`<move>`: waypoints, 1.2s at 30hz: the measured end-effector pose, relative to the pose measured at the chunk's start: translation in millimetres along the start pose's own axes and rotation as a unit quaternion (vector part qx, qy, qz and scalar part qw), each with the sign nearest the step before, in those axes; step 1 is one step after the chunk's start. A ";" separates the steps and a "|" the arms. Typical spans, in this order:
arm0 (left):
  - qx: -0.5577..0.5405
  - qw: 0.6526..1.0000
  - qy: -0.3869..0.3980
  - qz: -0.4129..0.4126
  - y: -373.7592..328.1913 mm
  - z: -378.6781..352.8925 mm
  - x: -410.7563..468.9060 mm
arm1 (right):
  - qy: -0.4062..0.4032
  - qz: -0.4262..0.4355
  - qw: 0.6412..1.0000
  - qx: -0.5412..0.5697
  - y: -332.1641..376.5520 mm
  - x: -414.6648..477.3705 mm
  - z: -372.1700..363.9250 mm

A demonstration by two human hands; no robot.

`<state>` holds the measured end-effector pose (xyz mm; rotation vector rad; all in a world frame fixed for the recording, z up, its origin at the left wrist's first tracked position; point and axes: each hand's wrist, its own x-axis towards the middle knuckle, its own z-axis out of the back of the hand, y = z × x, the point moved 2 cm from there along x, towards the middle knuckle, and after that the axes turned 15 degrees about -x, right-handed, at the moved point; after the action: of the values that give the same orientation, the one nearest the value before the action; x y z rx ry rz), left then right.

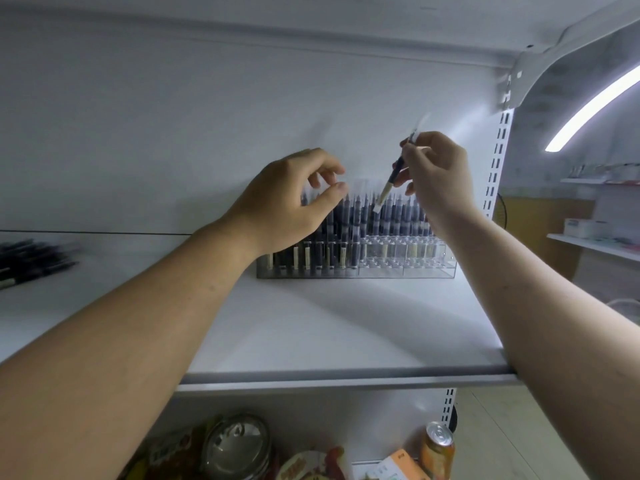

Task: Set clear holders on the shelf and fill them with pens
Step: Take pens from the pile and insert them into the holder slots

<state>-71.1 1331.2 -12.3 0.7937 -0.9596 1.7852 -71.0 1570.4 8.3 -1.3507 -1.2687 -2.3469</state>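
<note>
We see only the person's two arms, both bare along the whole length in view. The left forearm [138, 323] is broad and smooth, narrowing toward a creased wrist, and the left hand [291, 199] shows a short, rounded thumbnail [341, 187]. The right forearm [540, 299] is likewise uncovered, and the right hand [438, 174] is bare too. Finer detail of the fingers is blurred.

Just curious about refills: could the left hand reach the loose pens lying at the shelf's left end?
Probably yes: the left hand holds nothing, and nothing stands between it and the loose pens.
</note>
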 end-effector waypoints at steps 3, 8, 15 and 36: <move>0.043 0.999 0.006 0.003 3.0 2.1 -0.1 | 0.033 0.038 0.994 -0.102 -2.2 -2.0 -7.6; 0.103 0.994 0.024 0.029 4.3 3.1 0.1 | 0.084 0.045 0.985 -0.141 -4.8 -5.0 -15.5; 0.115 0.993 0.022 0.029 2.2 3.2 0.4 | 0.159 0.037 0.971 -0.175 -3.7 -12.5 -20.5; 0.143 0.989 0.022 0.033 4.9 6.2 1.3 | 0.112 0.094 0.957 -0.250 -7.5 -8.4 -7.9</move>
<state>-75.4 1325.1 -9.5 0.9049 -0.7170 2.0184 -74.9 1567.1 -4.5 -1.2019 -0.4720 -2.6854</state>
